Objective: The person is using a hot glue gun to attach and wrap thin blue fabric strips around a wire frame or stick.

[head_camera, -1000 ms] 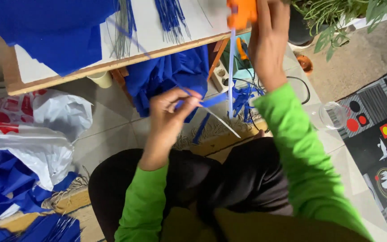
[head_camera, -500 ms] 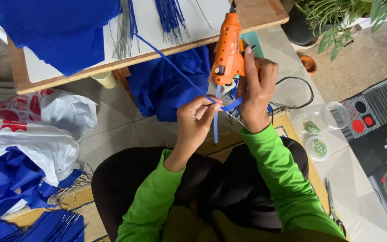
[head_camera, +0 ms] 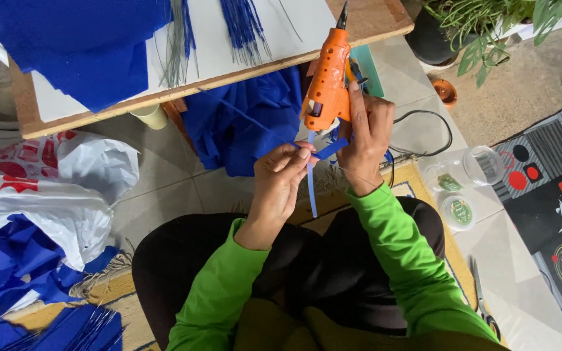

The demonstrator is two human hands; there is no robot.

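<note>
Close together: right hand (head_camera: 367, 140) clamped on orange glue gun (head_camera: 326, 81), left hand (head_camera: 281, 179) pinching blue strip (head_camera: 311, 179) just beside; risks burnt fingertips from nearby hot glue.

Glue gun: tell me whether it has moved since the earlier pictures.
Yes. The orange glue gun in the right hand came down from the wooden board's edge toward the left hand.

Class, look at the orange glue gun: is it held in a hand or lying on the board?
Held. The right hand grips the glue gun above the lap, nozzle pointing away toward the board.
</note>
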